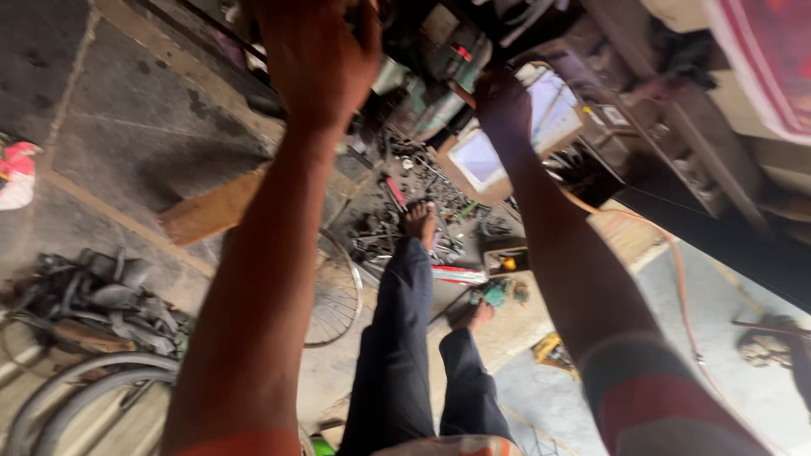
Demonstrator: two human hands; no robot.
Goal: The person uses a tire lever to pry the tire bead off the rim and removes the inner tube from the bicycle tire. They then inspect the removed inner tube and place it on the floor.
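L forearm, box at R grip

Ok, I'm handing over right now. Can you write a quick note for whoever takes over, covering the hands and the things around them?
Left hand: raised against the dark machine parts at the top of the view. It is blurred, so its grip cannot be told.
Right hand: at the upper edge of the open cardboard box. Whether it grips the box is unclear.
Nearby: a bare foot among loose metal scrap, a bicycle wheel and a wooden plank on the floor.
Done: both hands have reached their things.
Left: neither hold is confirmed.
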